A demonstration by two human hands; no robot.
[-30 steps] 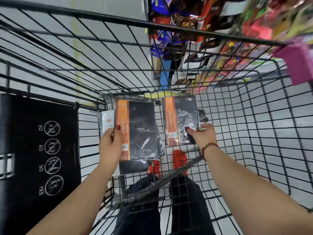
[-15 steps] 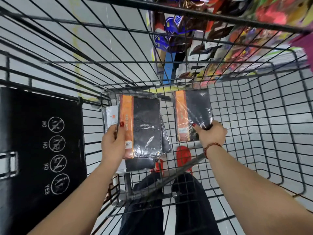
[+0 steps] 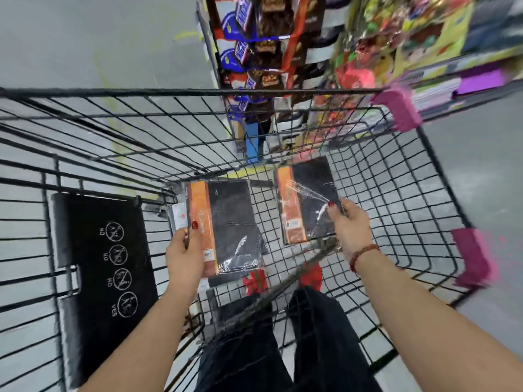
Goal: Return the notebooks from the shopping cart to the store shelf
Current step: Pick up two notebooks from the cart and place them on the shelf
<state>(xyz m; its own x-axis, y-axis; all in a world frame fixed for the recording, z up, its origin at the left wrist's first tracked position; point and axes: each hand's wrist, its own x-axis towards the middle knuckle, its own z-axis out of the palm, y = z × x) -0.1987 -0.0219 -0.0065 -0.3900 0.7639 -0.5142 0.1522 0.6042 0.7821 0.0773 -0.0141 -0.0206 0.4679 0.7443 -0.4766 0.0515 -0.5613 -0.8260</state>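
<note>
My left hand [image 3: 184, 253] grips a stack of plastic-wrapped black notebooks with orange spines [image 3: 229, 227] by its left edge, inside the black wire shopping cart [image 3: 141, 142]. A white-covered item [image 3: 179, 216] shows behind that stack. My right hand [image 3: 351, 224] holds a single black and orange wrapped notebook [image 3: 304, 199] by its right edge, lifted above the cart floor. The store shelf [image 3: 441, 69] with coloured goods runs along the upper right, blurred.
A black child-seat flap [image 3: 104, 273] with white warning icons closes the cart's left side. Pink corner bumpers [image 3: 399, 108] mark the cart's right rim. A rack of chocolate bars [image 3: 254, 41] stands ahead. My legs and red shoes [image 3: 256, 280] show under the cart.
Both hands have lifted their notebooks higher in the cart. The view has tilted up and swung, so the shelf and the cart's pink corners now show at the right.
</note>
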